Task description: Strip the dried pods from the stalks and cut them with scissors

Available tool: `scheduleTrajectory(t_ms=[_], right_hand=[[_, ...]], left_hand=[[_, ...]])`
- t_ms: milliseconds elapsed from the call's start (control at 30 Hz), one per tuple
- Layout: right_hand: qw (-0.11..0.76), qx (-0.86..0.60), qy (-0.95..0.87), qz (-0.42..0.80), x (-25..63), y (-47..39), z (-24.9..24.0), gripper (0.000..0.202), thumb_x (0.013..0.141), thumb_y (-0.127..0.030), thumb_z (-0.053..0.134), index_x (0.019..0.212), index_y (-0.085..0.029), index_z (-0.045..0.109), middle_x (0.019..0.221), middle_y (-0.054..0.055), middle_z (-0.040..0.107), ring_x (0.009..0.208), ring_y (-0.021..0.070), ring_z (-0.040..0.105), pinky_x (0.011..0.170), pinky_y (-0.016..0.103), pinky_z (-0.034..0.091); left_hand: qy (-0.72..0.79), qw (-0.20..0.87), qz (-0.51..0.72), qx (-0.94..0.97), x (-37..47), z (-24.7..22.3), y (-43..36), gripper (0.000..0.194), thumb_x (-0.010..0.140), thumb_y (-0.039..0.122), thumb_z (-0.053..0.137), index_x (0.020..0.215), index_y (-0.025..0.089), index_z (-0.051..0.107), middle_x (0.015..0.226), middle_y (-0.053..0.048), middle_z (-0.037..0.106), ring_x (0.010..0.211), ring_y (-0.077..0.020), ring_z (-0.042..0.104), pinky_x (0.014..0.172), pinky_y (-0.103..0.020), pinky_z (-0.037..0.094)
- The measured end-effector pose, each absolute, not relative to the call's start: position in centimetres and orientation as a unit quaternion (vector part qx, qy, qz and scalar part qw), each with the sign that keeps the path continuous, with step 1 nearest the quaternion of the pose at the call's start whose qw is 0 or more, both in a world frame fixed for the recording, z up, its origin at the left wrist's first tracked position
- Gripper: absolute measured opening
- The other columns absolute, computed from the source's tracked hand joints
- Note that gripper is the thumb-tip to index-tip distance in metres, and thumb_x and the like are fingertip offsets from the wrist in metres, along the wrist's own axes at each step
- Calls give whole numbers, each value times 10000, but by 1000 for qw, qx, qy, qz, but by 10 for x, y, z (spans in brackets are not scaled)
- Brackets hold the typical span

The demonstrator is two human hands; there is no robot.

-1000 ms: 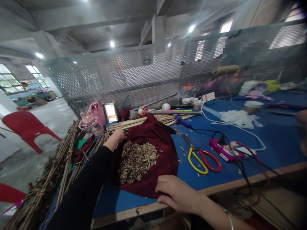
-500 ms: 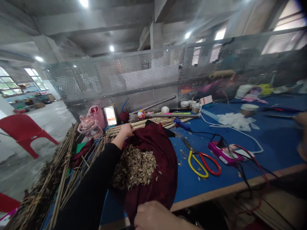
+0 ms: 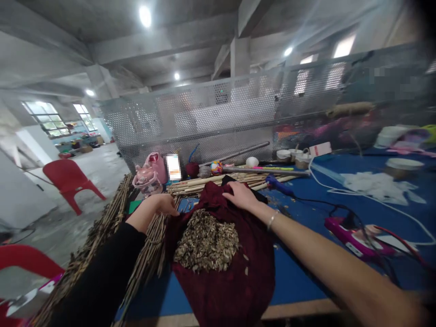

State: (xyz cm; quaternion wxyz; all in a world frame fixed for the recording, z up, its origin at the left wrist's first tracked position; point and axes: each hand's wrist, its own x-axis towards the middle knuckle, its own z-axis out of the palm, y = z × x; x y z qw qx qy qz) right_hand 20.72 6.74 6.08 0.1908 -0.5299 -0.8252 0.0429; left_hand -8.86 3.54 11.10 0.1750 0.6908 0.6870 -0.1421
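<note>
A dark red cloth [image 3: 245, 286] lies spread over the front of the blue table, its near part hanging past the edge. On it rests a heap of dry brown husk-like flakes [image 3: 207, 243], with a few loose bits to the right. My left hand [image 3: 163, 204] is closed on the cloth's left edge, fingertips bent down. My right hand [image 3: 242, 196] reaches across the cloth and grips a bunched fold at its far side, thumb towards the left. A black piece of fabric [image 3: 231, 180] shows just behind that fold.
Bundles of dry stalks [image 3: 150, 245] lie left of the cloth; pale sticks [image 3: 194, 185] lie behind it. A blue-handled tool [image 3: 277, 185], a purple power strip [image 3: 354, 238] and cords lie right. A mesh screen [image 3: 190, 118] closes the back. A red chair [image 3: 70, 179] stands left.
My right hand has moved from the near edge to the cloth's far side. My left hand has shifted from the far edge to the left edge. The view has turned left; my arm now covers the scissors.
</note>
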Motion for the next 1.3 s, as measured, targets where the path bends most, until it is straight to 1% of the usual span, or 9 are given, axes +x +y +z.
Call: scheduleTrajectory(t_ms=[100,233,333,467,667,933,1133,1200,1300], right_hand=[[171,-557,-813,11,197,107,57,520,816,-474,515,1140,-68,534,1136,221,556,1077,300,495,891,385,357],[131,-547,-827,0,190,117,46,354,802,-389,567,1017,-112,619,1061,170,611,1013,263,543,839,323,381],[122,-534,-837,-9,193,111,40,267,859,-342,487,951,-153,652,994,113,648,938,210,581,770,267,392],[140,-536,-831,-38,206,102,42,365,922,-372,341,1000,-190,647,1040,85,645,957,197,579,764,259,388],[166,-601,-779,-72,238,97,55,440,944,-360,218,1099,-182,589,1083,102,643,975,230,587,795,303,400],[91,-680,-725,-61,282,104,69,316,868,-289,417,910,-93,661,909,204,674,847,281,640,717,354,444],[71,-553,-829,-32,229,115,62,450,779,-564,507,1058,-228,616,1090,94,649,987,250,592,791,311,435],[58,-523,-850,-17,211,119,56,400,720,-524,609,987,-228,649,1013,85,678,934,241,612,761,288,440],[66,-521,-851,-23,201,123,51,242,785,-401,573,873,-204,684,942,102,692,901,248,622,738,294,436]], left_hand=[[685,158,-158,693,-93,99,21,401,562,404,713,898,187,691,812,-70,709,767,-225,653,689,-274,502],[690,88,-138,705,-85,80,17,368,667,388,626,996,229,667,1072,-82,660,1014,-232,594,848,-276,455],[706,66,-152,688,-81,72,16,297,595,351,679,842,191,711,959,-121,688,922,-264,631,792,-299,482],[726,37,-128,675,-83,74,15,262,615,277,632,823,139,712,939,-169,682,902,-280,635,766,-316,486],[732,16,-47,679,-90,96,16,255,713,270,491,810,156,697,869,-96,697,851,-208,637,751,-246,466],[748,0,-15,664,-91,90,34,274,684,182,495,891,142,670,946,-123,683,914,-234,625,785,-276,462],[758,42,-59,648,-103,74,36,186,582,95,560,707,147,687,786,-127,698,798,-254,654,706,-278,485],[762,44,-58,643,-108,72,33,176,576,85,563,678,165,682,785,-107,700,805,-243,653,722,-273,481],[773,37,-34,633,-116,73,30,178,595,102,566,701,191,678,830,-82,701,839,-227,647,756,-269,473]])
